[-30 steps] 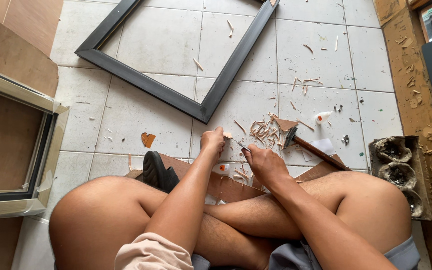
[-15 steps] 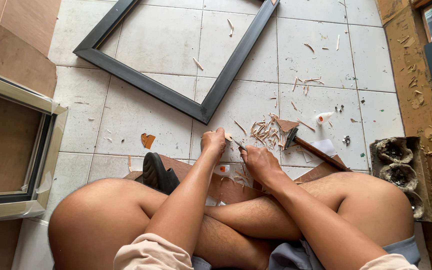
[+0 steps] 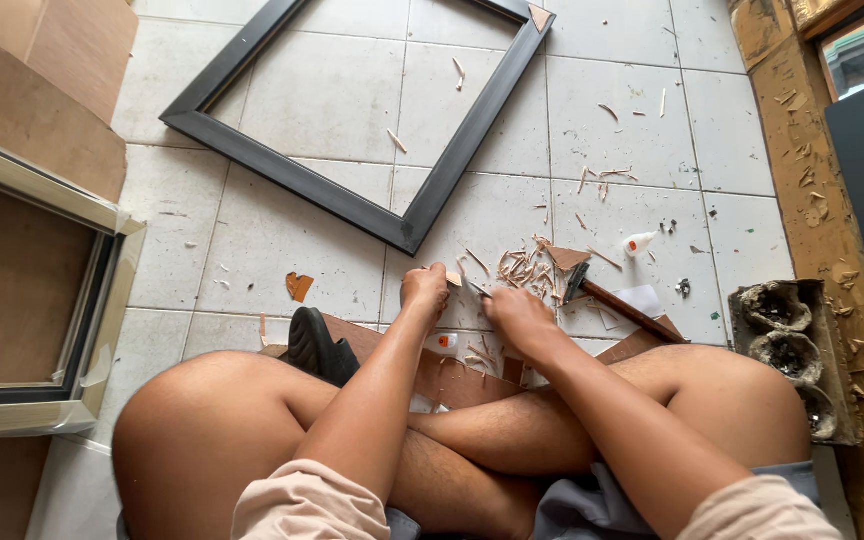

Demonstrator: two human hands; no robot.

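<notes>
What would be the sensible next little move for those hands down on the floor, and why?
Probably another short shaving stroke: the right hand holds a small blade against the small wood piece pinched by the left hand, with wood shavings piled just beyond.

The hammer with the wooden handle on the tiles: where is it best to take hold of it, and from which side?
Probably the brown wooden handle of the hammer, near its lower-right end, coming from above: it lies flat, its dark head pointing to the wood shavings, the far end close by the right knee.

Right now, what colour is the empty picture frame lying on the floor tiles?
Black; the picture frame shows best in the head view.
</notes>
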